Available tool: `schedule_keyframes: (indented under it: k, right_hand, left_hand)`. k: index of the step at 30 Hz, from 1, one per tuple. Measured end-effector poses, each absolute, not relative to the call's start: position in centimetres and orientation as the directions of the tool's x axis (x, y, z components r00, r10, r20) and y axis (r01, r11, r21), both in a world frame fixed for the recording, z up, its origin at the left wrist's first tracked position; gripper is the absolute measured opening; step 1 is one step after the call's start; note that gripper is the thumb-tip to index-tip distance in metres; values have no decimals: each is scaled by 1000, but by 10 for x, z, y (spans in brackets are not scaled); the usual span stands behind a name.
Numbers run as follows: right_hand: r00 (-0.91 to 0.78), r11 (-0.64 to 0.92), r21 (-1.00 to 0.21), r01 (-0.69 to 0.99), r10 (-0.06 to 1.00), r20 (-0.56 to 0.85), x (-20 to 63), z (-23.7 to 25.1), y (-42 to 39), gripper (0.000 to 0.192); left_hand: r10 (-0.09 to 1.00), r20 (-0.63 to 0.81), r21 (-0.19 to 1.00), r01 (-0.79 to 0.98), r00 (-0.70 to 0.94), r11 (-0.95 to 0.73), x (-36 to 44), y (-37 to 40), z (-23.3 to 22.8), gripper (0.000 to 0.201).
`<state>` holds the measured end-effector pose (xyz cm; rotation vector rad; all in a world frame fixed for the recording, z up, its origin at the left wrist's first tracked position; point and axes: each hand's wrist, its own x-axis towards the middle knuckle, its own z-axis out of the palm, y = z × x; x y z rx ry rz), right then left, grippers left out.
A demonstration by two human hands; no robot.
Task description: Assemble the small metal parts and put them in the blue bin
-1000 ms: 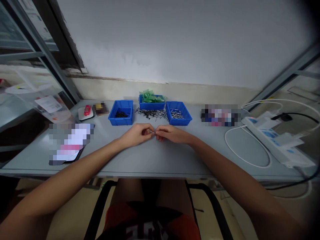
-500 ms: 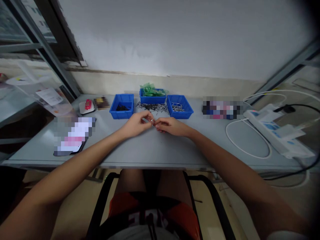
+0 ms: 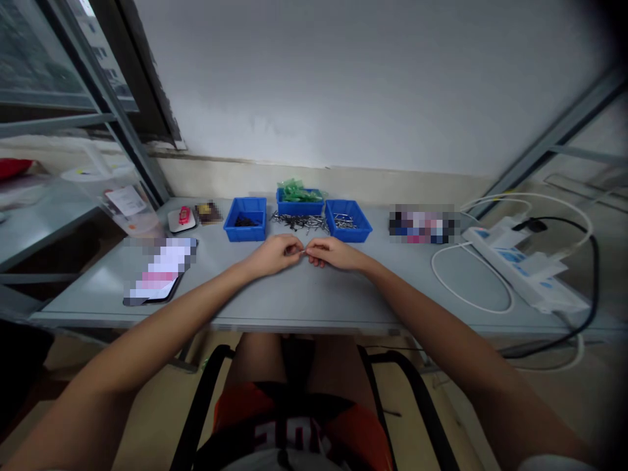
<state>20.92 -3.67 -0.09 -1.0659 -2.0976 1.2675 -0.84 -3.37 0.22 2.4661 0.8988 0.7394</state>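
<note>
My left hand (image 3: 275, 254) and my right hand (image 3: 334, 252) meet over the middle of the table, fingertips almost touching. Between them is a small thin shiny piece (image 3: 303, 252), pinched from both sides; most of it is hidden by the fingers. Just beyond lies a loose pile of thin dark and silvery metal pieces (image 3: 300, 222). The left blue bin (image 3: 245, 234) holds small dark parts. Silvery rod-like parts lie in the right blue bin (image 3: 349, 234). Green plastic pieces (image 3: 298, 191) heap up in the back blue bin (image 3: 300, 208).
On the left are a phone (image 3: 164, 271), a clear plastic cup (image 3: 132, 203) and a white dish with a red item (image 3: 183, 216). A white power strip (image 3: 527, 268) with cables (image 3: 473, 307) lies at the right. A wall (image 3: 324, 85) rises behind the table.
Both hands have drawn closer to level, and the thin piece now spans between their fingertips. The right fingers are more curled. The camera view has shifted slightly.
</note>
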Motion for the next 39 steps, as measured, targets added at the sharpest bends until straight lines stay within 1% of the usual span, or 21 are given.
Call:
schedule_keyframes:
  k: [1, 3, 6, 11, 14, 17, 20, 22, 26, 29, 32, 35, 39]
  right_hand:
    - [-595, 278, -883, 379, 804, -3, 209, 0, -37, 25]
    - [-607, 286, -879, 383, 794, -6, 209, 2, -39, 25]
    - [-628, 288, -871, 397, 778, -29, 208, 8, -44, 26]
    - [-612, 308, -844, 439, 791, -29, 204, 14, -50, 31]
    - [-595, 300, -837, 457, 803, -37, 204, 12, -50, 30]
    - [-549, 321, -818, 478, 836, 6, 206, 10, -48, 27]
    - [-500, 405, -761, 507, 857, 122, 209, 10, -46, 26]
    - [-489, 453, -727, 516, 853, 184, 210, 10, -45, 25]
    - [-505, 499, -713, 493, 831, 233, 211, 9, -44, 24]
    - [-522, 514, -687, 514, 823, 225, 213, 7, -42, 22]
    - [-552, 531, -627, 570, 812, 187, 215, 6, -41, 22]
    - [-572, 559, -573, 600, 800, 182, 215, 7, -43, 20]
    - [-587, 563, -546, 620, 795, 154, 212, 13, -49, 19]
  left_hand:
    - [669, 355, 523, 454, 653, -721, -8, -34, 2, 15]
    - [667, 370, 536, 438, 647, -722, -6, -35, 4, 15]
    - [698, 361, 614, 406, 618, -677, -5, -36, 6, 16]
    - [742, 298, 749, 335, 600, -572, -4, -34, 6, 20]
    - [763, 282, 786, 316, 582, -531, -4, -31, 4, 20]
    - [790, 300, 791, 324, 535, -519, -4, -30, 2, 16]
    - [795, 269, 785, 354, 544, -509, -4, -30, 1, 17]
    - [785, 253, 766, 379, 566, -520, -4, -31, 1, 19]
    - [779, 263, 724, 418, 569, -549, -5, -32, 2, 22]
    - [776, 267, 700, 438, 571, -564, -6, -33, 4, 21]
    - [769, 283, 681, 444, 573, -582, -7, -33, 3, 20]
    - [766, 308, 667, 446, 565, -597, -7, -31, 0, 19]
    - [774, 328, 667, 447, 542, -596, -7, -27, -5, 19]
